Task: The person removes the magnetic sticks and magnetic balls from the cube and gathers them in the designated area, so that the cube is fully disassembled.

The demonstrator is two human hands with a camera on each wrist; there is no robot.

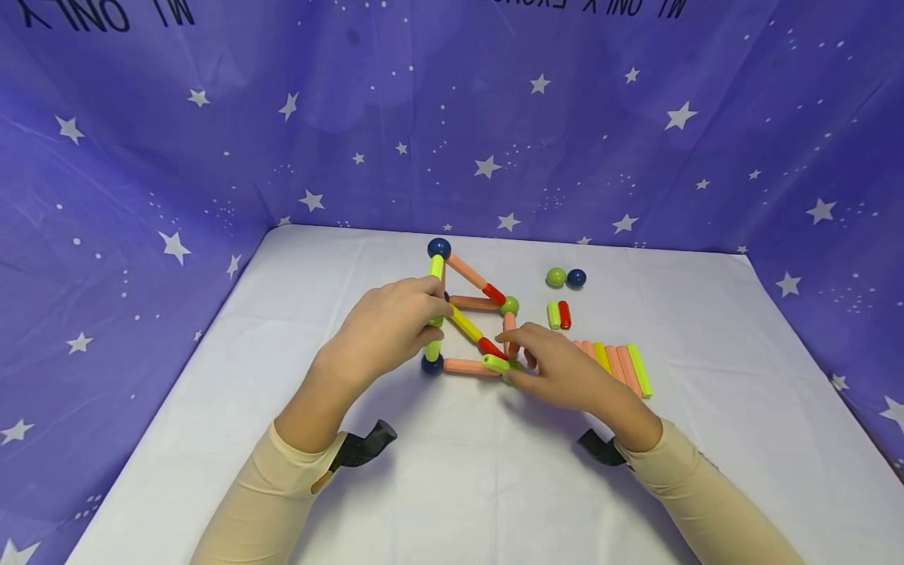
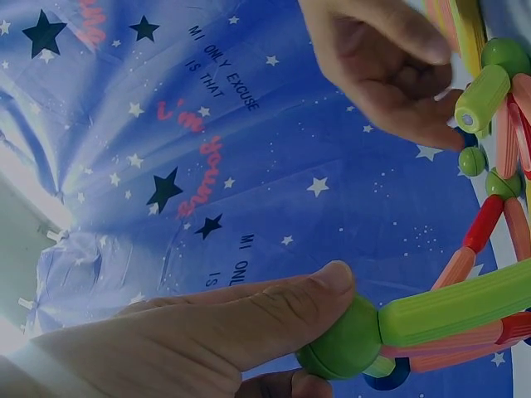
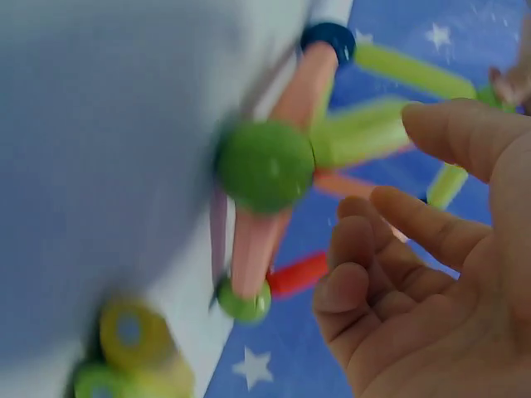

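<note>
A frame of coloured rods and balls stands on the white table, with a dark blue ball (image 1: 439,249) at its far left corner. My left hand (image 1: 384,326) pinches a green ball (image 2: 340,340) on its left side between thumb and fingers; a light-green rod (image 2: 452,308) extends from that ball. At the near right corner, a short light-green rod (image 1: 496,363) juts up from another green ball (image 3: 265,166). Beside this rod is my right hand (image 1: 565,365), fingers loosely bent and thumb apart, gripping nothing visible. A yellow rod (image 1: 466,323) and red rod (image 1: 492,348) run diagonally to that corner.
Behind the right hand lies a row of pink, yellow and green rods (image 1: 625,369). Farther back are a short green rod (image 1: 554,315), a short red rod (image 1: 564,315), a loose green ball (image 1: 555,277) and a blue ball (image 1: 576,278). A starry purple curtain (image 1: 452,118) surrounds the table.
</note>
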